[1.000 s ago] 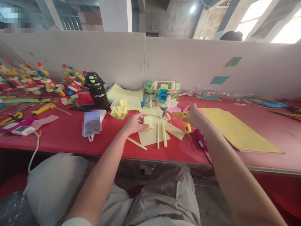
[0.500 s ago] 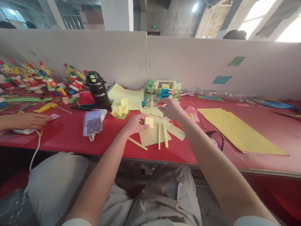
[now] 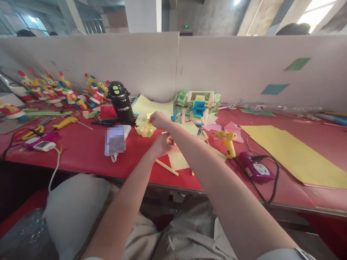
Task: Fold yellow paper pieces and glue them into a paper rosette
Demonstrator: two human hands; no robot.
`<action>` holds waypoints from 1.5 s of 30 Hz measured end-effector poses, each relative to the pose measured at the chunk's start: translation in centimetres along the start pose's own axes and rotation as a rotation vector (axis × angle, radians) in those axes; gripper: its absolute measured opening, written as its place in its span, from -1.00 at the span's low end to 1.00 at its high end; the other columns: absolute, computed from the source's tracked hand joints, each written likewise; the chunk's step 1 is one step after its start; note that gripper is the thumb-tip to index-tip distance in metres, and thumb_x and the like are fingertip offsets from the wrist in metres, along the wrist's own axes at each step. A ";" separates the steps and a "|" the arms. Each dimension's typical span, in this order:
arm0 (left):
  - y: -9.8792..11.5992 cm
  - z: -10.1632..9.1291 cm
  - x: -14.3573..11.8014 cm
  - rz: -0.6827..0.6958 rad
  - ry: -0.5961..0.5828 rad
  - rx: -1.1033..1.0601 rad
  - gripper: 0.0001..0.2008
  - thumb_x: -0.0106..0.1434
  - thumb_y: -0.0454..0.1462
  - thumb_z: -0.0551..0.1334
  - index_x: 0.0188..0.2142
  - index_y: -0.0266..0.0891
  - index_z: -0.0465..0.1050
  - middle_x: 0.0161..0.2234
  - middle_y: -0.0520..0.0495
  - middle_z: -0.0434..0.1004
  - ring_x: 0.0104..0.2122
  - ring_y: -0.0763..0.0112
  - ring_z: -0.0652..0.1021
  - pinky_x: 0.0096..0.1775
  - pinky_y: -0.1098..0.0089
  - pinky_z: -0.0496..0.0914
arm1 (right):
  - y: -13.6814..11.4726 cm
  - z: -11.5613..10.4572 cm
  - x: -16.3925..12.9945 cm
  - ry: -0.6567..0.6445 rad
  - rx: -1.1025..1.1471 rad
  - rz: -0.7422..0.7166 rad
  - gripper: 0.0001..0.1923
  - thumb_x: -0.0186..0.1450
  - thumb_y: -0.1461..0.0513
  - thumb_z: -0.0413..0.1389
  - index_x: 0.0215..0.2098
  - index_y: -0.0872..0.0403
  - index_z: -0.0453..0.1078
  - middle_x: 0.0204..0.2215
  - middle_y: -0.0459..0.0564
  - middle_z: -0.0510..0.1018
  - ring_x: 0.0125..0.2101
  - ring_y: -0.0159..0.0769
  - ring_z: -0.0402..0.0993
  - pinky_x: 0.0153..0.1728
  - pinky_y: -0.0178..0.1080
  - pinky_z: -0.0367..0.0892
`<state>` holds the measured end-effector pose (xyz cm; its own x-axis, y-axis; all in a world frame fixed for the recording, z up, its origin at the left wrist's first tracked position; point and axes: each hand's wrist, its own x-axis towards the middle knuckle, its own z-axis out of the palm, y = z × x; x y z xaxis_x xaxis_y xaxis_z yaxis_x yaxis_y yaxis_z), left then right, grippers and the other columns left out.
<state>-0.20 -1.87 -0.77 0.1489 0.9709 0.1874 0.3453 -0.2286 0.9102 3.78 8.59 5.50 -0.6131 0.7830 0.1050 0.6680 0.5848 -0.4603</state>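
Observation:
My right hand (image 3: 158, 119) reaches across my left arm to a pile of folded yellow paper pieces (image 3: 145, 129), its fingertips pinched on the top piece. My left hand (image 3: 162, 144) rests on the red table (image 3: 81, 151) with its fingers curled around a small yellow paper block. My right forearm hides most of that block. Under both hands lies a pale yellow sheet (image 3: 179, 160), with a rolled yellow paper stick (image 3: 166, 167) at its near left edge. A structure of green, blue and yellow folded paper (image 3: 197, 106) stands just behind.
A yellow glue gun (image 3: 227, 139) stands right of my arm, beside a purple power strip (image 3: 256, 169) with a black cord. A large yellow sheet (image 3: 292, 151) lies at the right. A black bottle (image 3: 120, 103), colourful toys (image 3: 54, 94) and scissors sit at the left. A grey divider (image 3: 230, 65) closes the back.
My right hand let go of the glue gun, which now stands on the table, and crossed left over the sheet to the yellow pile. Another person's hand at far left is gone.

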 end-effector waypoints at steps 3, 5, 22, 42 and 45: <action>0.0 -0.2 0.0 -0.004 -0.043 -0.003 -0.61 -0.03 -0.30 0.44 -0.16 -0.21 0.47 -0.41 0.03 0.47 -0.49 0.45 0.51 -0.48 0.47 0.36 | 1.9 -1.0 -1.2 0.207 0.181 -0.001 -0.74 0.07 0.44 0.12 -0.29 0.10 0.49 -0.23 0.00 0.55 -0.29 -0.28 0.46 -0.22 -0.25 0.42; 0.0 -0.3 0.0 -0.018 -0.032 -0.011 -0.48 -0.04 -0.26 0.48 -0.05 -0.20 0.49 -0.39 0.01 0.48 -0.44 0.42 0.53 -0.44 0.47 0.38 | 3.5 -2.1 -3.0 0.321 0.411 0.011 -0.73 0.06 0.41 0.14 -0.26 0.09 0.42 -0.23 -0.01 0.48 -0.32 -0.31 0.44 -0.26 -0.20 0.48; 0.1 -0.2 0.2 0.023 0.089 -0.019 -0.36 -0.02 -0.20 0.50 0.08 -0.22 0.46 -0.28 -0.05 0.48 -0.39 0.41 0.59 -0.35 0.44 0.48 | 7.7 -2.0 -15.8 0.232 1.221 0.120 -0.54 -0.02 0.12 0.44 -0.25 0.02 0.36 -0.31 -0.10 0.54 -0.29 -0.30 0.52 -0.17 -0.07 0.56; 0.5 -0.4 0.0 -0.010 -0.006 -0.108 -0.11 -0.13 -0.10 0.57 0.18 -0.27 0.35 -0.15 -0.16 0.51 -0.30 0.32 0.61 -0.34 0.43 0.51 | 7.7 -1.1 -15.3 0.304 0.960 0.114 -0.62 -0.01 0.09 0.40 -0.33 0.07 0.42 -0.45 -0.11 0.49 -0.47 -0.39 0.41 -0.48 -0.31 0.30; 0.7 -0.4 -0.1 0.017 -0.011 -0.107 -0.12 -0.11 -0.09 0.56 0.19 -0.22 0.35 -0.11 -0.18 0.51 -0.28 0.32 0.61 -0.30 0.39 0.53 | 7.8 -1.1 -15.3 0.319 0.921 0.113 -0.63 -0.01 0.10 0.40 -0.32 0.06 0.42 -0.45 -0.11 0.47 -0.48 -0.39 0.39 -0.49 -0.30 0.30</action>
<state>-0.33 -2.07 -0.03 0.1641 0.9660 0.1998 0.2419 -0.2357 0.9412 18.84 1.44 1.23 -0.3323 0.9240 0.1890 0.0427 0.2149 -0.9757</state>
